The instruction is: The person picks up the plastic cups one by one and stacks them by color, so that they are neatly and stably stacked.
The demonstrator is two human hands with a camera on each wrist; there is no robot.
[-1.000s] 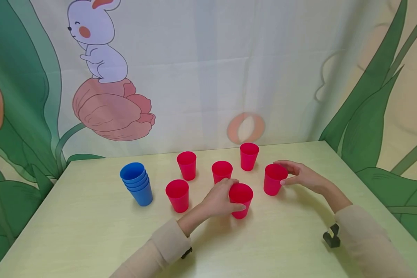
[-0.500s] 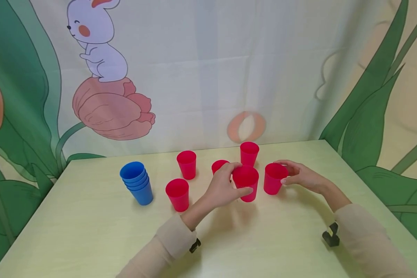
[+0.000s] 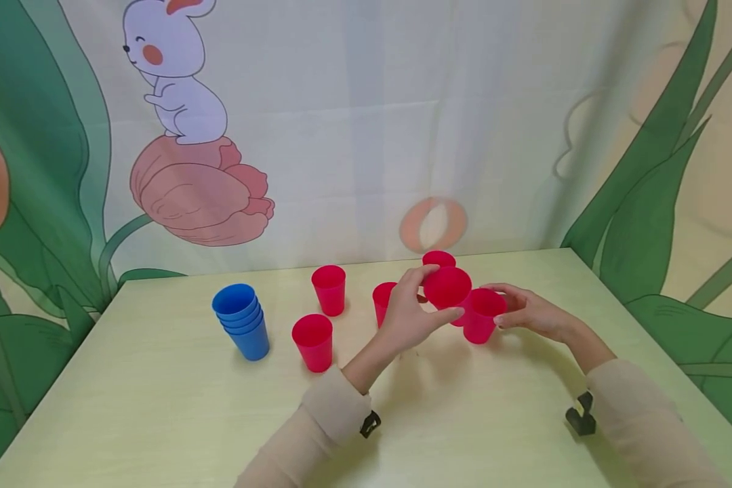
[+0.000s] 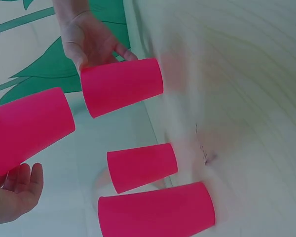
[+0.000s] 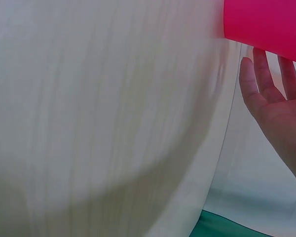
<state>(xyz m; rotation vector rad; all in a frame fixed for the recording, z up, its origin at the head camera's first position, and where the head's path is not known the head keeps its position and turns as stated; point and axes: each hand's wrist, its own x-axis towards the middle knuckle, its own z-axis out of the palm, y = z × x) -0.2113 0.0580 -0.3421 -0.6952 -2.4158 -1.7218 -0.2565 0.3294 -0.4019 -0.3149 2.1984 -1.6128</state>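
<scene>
My left hand [image 3: 407, 317] grips a red cup [image 3: 446, 290] near its rim, thumb in front and fingers behind. This cup is lifted off the table, mouth up, and in the head view it overlaps the cup to its right. In the left wrist view the raised cup [image 4: 29, 131] lies left of the other cups. My right hand [image 3: 533, 315] holds a second red cup [image 3: 480, 324], thumb at its near side and fingers behind it; that cup stands upright on the table. The right wrist view has this cup's wall [image 5: 269, 27] against my fingertips.
Several other red cups stand upright on the pale wooden table [image 3: 177, 420]: one front left [image 3: 313, 343], one behind it [image 3: 329, 291], one partly behind my left hand [image 3: 382, 301], one at the back [image 3: 438, 258]. Nested blue cups [image 3: 244, 324] stand left. A printed curtain [image 3: 341, 135] hangs behind.
My left hand has lifted its red cup from the table's middle and carried it up and rightward to beside the right-hand cup. My right hand and its cup have stayed put.
</scene>
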